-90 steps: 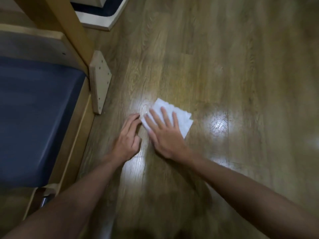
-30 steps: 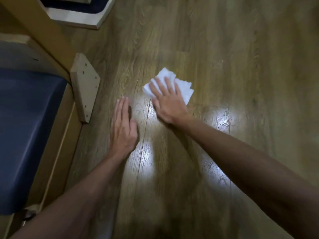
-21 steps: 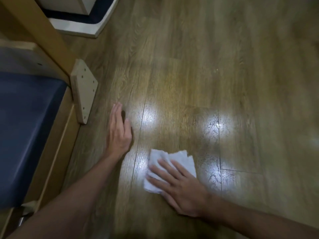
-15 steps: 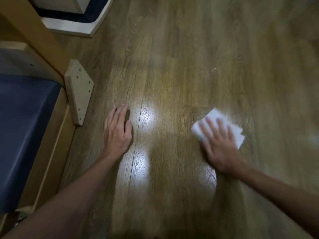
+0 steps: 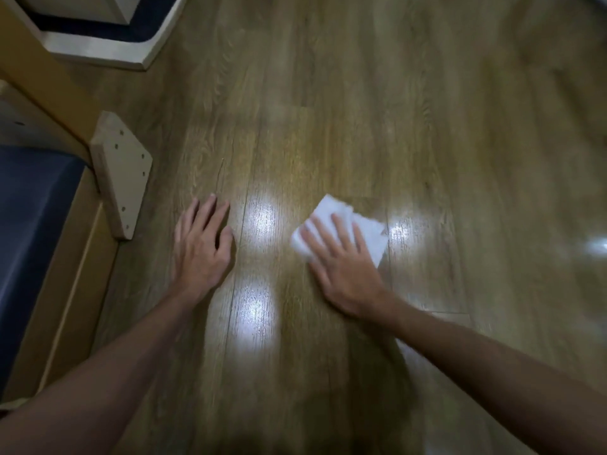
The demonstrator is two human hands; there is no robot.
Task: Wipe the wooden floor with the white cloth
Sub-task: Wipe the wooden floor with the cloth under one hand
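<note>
A folded white cloth (image 5: 369,229) lies flat on the glossy wooden floor (image 5: 361,110) just right of centre. My right hand (image 5: 341,267) presses down on it with straight, spread fingers and covers its near half. My left hand (image 5: 202,244) rests flat on the bare floor to the left of the cloth, fingers straight, holding nothing. Bright light reflections shine on the boards between and below the two hands.
A wooden bench with a dark blue cushion (image 5: 29,231) runs along the left edge, and its pale wooden corner bracket (image 5: 120,175) juts toward my left hand. A white-edged base with a dark blue surface (image 5: 108,37) stands at the top left.
My right hand has slid the cloth back to the left, toward my left hand. The left hand has stayed flat in place on the floor.
</note>
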